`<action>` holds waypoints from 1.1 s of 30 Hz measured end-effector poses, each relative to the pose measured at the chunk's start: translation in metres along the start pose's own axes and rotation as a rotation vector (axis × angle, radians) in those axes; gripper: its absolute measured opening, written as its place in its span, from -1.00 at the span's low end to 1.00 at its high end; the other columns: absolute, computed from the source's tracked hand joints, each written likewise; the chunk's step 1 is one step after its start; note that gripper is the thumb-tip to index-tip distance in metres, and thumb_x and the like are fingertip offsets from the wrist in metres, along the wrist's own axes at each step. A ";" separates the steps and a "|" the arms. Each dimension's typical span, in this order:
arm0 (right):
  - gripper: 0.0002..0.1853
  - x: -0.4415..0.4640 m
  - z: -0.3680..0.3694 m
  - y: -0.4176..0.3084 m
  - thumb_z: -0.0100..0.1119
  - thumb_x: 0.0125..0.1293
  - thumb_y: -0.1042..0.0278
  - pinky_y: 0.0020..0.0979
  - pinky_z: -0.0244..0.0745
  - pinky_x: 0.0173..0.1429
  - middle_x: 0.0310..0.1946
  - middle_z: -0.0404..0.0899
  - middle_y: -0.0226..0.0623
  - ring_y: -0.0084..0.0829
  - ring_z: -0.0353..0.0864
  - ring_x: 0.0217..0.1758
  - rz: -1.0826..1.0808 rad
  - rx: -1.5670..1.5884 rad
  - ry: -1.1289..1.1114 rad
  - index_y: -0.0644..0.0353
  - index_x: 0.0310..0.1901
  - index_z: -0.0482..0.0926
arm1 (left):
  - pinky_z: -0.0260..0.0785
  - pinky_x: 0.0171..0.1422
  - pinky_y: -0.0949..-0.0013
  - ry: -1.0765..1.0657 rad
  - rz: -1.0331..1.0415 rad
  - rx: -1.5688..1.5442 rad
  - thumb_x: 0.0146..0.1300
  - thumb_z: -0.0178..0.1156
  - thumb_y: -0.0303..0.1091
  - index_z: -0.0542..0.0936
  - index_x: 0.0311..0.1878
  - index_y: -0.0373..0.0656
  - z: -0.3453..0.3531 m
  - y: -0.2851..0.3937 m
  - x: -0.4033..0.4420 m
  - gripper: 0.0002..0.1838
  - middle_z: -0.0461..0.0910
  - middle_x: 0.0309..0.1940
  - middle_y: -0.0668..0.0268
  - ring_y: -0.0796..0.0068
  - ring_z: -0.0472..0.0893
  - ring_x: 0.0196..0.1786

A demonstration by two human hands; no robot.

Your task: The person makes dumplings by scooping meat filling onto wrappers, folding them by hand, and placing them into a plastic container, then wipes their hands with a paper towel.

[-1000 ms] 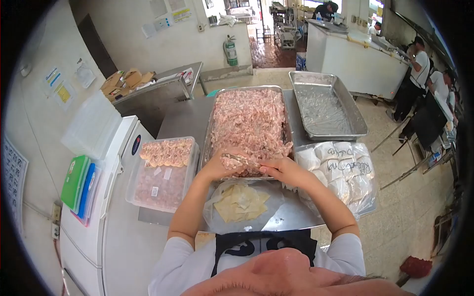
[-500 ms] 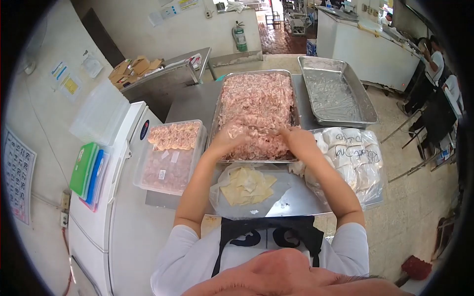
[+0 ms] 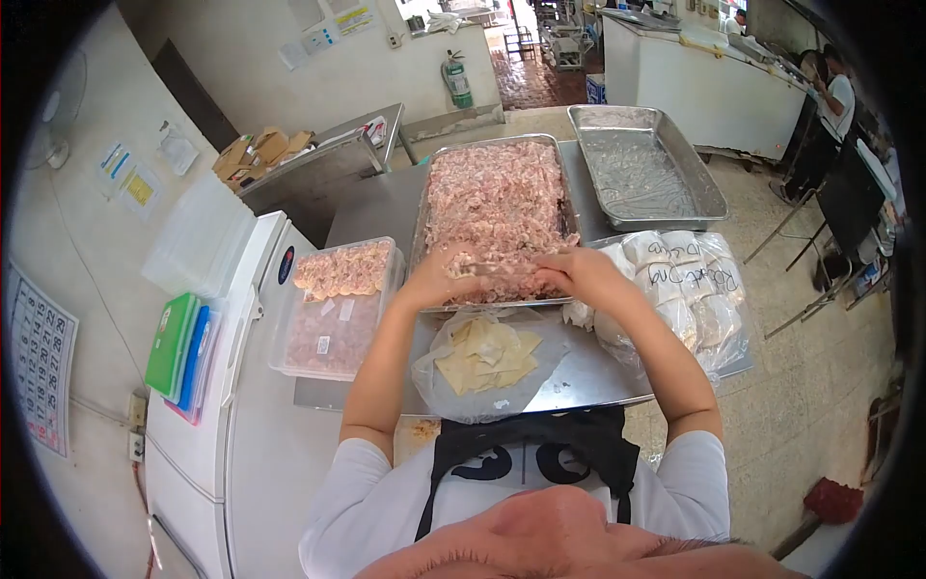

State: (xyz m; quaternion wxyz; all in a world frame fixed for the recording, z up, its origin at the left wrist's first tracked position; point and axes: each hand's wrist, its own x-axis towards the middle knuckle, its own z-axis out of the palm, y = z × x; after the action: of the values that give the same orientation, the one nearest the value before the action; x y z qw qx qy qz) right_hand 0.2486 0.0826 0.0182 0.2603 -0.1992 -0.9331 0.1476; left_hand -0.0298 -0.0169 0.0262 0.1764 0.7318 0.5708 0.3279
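Observation:
A deep metal tray (image 3: 421,217) of pinkish ground meat (image 3: 497,188) lies before me. Over its near end, my left hand (image 3: 439,278) is curled, fingers against the meat; what they hold is unclear. Opposite it, my right hand (image 3: 582,274) has its fingers pinched together, pointing left over the meat. A thin pale shape shows between the hands, too small to name. Closer to me, a stack of yellowish square wrappers (image 3: 487,355) rests on a clear plastic bag (image 3: 434,386). Left of the tray stands a clear plastic container (image 3: 280,352) with rows of filled dumplings (image 3: 340,272) on top.
A second metal tray (image 3: 641,179) sits at the back right. Bagged white packages with handwriting (image 3: 690,289) lie by my right forearm. A white freezer (image 3: 265,425) with coloured folders (image 3: 178,347) borders the left. Another person (image 3: 831,111) stands at the far right.
The view has shifted slightly. Both hands stay at the tray's near end and have drawn closer together, the right one moving a little left with its fingers pinched.

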 end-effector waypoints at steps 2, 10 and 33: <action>-0.72 0.000 -0.009 -0.031 0.17 0.34 0.16 -0.19 0.54 -0.22 -0.34 0.67 -0.16 -0.10 0.65 -0.27 0.016 -0.061 0.099 0.09 -0.02 0.63 | 0.44 -0.03 0.36 0.057 -0.135 -0.166 0.03 0.46 -0.26 0.59 -0.10 -0.21 0.005 -0.014 0.001 -0.60 0.64 -0.15 0.26 0.52 0.59 -0.15; -0.72 -0.002 -0.001 0.005 0.05 0.37 0.08 -0.13 0.55 -0.16 -0.27 0.65 -0.14 -0.10 0.66 -0.22 0.266 -0.271 -0.092 0.00 -0.06 0.64 | 0.48 -0.07 0.41 0.072 -0.460 -0.477 0.09 0.45 -0.24 0.49 0.10 -0.21 -0.005 0.012 -0.009 -0.46 0.64 -0.16 0.32 0.54 0.60 -0.23; -0.72 0.021 -0.007 -0.060 0.01 0.42 0.10 -0.12 0.54 -0.22 -0.33 0.61 -0.09 -0.01 0.63 -0.22 0.066 -0.010 0.053 0.09 -0.07 0.56 | 0.41 0.16 0.35 0.136 -0.339 -0.477 -0.02 0.53 -0.16 0.56 -0.07 -0.24 -0.014 -0.003 -0.012 -0.48 0.63 -0.18 0.29 0.44 0.59 -0.05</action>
State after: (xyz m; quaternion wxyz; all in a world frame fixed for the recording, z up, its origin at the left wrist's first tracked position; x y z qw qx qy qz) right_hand 0.2184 0.0406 0.0555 0.2790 -0.2348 -0.9196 0.1463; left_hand -0.0433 -0.0295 0.0309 0.3571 0.5404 0.6022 0.4668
